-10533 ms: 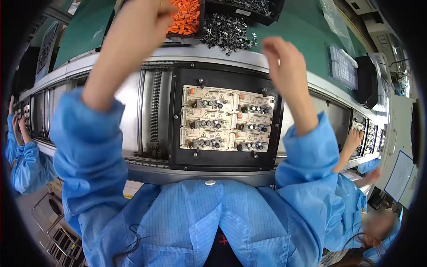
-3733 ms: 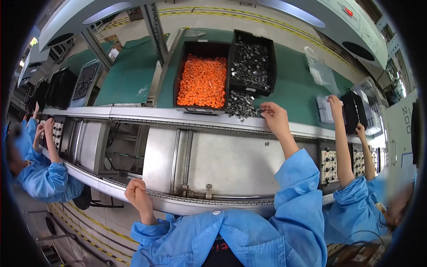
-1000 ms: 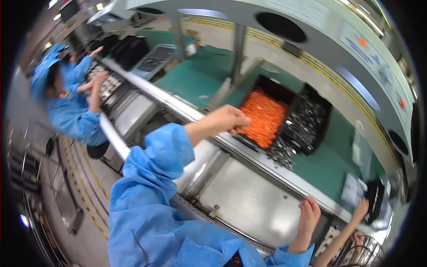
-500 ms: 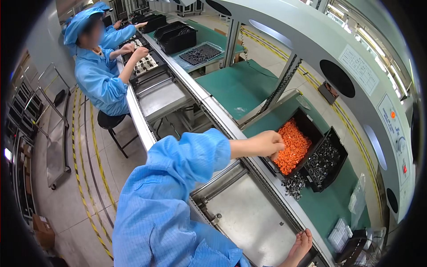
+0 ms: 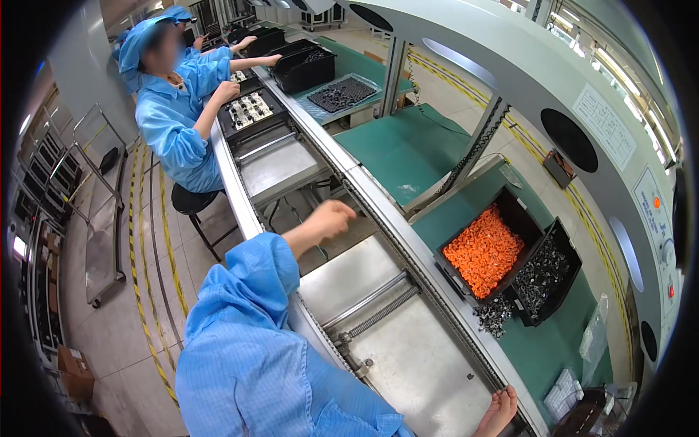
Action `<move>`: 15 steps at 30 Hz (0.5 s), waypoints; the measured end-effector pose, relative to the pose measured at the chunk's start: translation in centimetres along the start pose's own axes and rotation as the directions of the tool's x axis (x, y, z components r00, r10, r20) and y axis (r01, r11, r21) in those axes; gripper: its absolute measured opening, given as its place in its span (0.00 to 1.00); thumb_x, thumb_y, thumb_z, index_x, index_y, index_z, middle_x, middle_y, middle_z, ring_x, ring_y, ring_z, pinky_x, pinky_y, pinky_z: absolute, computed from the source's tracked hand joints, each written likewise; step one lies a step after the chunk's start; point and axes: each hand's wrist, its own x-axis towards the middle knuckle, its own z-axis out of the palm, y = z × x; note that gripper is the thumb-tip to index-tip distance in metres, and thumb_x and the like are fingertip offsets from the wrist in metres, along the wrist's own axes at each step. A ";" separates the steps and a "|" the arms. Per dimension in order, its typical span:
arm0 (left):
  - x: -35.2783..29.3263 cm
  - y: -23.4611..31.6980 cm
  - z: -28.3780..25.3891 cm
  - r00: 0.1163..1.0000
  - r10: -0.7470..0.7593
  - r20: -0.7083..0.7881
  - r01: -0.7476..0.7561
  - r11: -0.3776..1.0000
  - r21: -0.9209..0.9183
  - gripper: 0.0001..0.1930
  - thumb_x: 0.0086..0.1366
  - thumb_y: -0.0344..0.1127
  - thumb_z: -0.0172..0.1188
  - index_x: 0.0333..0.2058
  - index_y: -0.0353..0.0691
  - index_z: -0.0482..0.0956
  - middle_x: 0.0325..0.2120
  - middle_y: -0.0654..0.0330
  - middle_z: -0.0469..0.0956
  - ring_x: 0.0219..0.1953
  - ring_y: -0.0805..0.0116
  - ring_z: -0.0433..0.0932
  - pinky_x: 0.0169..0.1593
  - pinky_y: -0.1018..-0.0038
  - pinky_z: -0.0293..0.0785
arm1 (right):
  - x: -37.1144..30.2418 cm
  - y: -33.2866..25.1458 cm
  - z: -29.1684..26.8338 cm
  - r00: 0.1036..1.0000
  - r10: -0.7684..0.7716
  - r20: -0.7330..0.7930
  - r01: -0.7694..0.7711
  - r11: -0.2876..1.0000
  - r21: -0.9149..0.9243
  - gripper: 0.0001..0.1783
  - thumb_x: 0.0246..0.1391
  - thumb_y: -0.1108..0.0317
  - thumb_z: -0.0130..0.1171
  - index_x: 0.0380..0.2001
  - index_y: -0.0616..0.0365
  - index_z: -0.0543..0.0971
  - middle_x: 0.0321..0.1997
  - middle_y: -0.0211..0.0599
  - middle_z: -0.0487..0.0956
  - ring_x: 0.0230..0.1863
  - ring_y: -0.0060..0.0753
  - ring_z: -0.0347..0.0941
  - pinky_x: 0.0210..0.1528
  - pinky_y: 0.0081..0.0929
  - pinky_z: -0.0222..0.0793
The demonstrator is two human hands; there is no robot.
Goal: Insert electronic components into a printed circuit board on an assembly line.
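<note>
My left hand (image 5: 328, 221) is over the conveyor, above the near end of a bare metal plate. Its fingers are curled together and slightly blurred; anything between them is hidden. My right hand (image 5: 498, 412) rests at the conveyor's right rail near the lower edge, fingers bent and pressed together; what they hold, if anything, does not show. Across the rail from my hands stands a black bin of small orange parts (image 5: 483, 251). Beside it leans a second black bin with dark and silvery small parts (image 5: 540, 271). More such parts lie in a loose heap (image 5: 494, 315) by the rail.
A light-coloured overhead frame (image 5: 466, 44) arches over the right side. On the left, a co-worker in blue (image 5: 178, 109) sits at the line by a fixture with black and white parts (image 5: 251, 109). A metal trolley (image 5: 98, 240) stands on the floor. A clear bag (image 5: 593, 339) lies on the green bench.
My left hand has come away from the orange bin, moving left over the conveyor. My right hand stays by the rail, its fingers now against it. The co-worker's one arm now reaches to a black bin.
</note>
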 end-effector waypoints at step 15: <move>13.1 -4.6 -34.5 0.594 0.367 -0.716 0.475 0.558 0.680 0.20 0.66 0.32 0.48 0.56 0.38 0.70 0.42 0.45 0.82 0.46 0.46 0.82 0.47 0.52 0.77 | 2.1 8.2 -6.8 0.870 -0.467 0.158 0.460 0.653 -0.602 0.15 0.58 0.79 0.58 0.49 0.63 0.80 0.47 0.48 0.82 0.44 0.46 0.79 0.46 0.29 0.79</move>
